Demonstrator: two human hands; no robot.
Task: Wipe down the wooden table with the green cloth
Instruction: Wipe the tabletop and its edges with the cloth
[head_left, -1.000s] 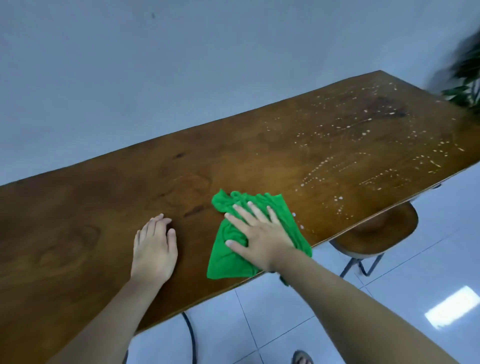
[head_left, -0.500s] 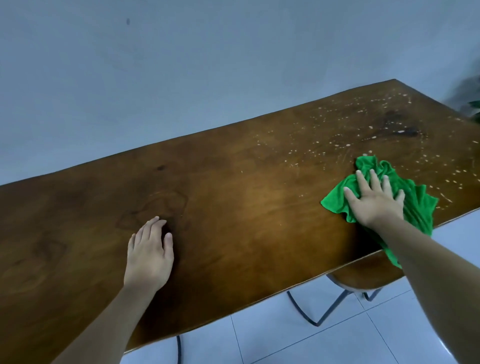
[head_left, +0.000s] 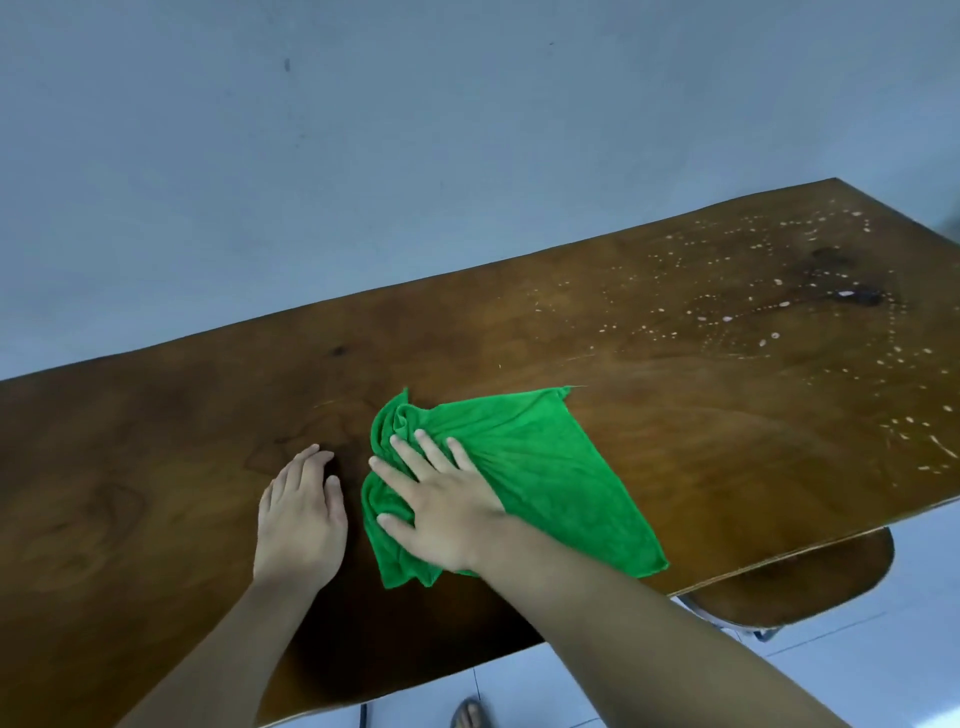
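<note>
Right hand (head_left: 441, 514) flat on the green cloth (head_left: 540, 478), fingers (head_left: 410, 462) spread apart and pressing its bunched left end onto the wooden bench (head_left: 675, 405). Cloth near the front edge, mid-bench, fanning out rightward from under the palm; long axis slanting from the far left down to the near-right corner. Left hand (head_left: 301, 525) just beside, palm down on bare wood, fingers together, not touching cloth. White droplets (head_left: 779, 306) speckling the far right. Stool (head_left: 789, 587) tucked below.

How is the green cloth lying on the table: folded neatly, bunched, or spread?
Partly spread: the cloth lies flat toward the right, but is bunched into folds under the right hand.
</note>
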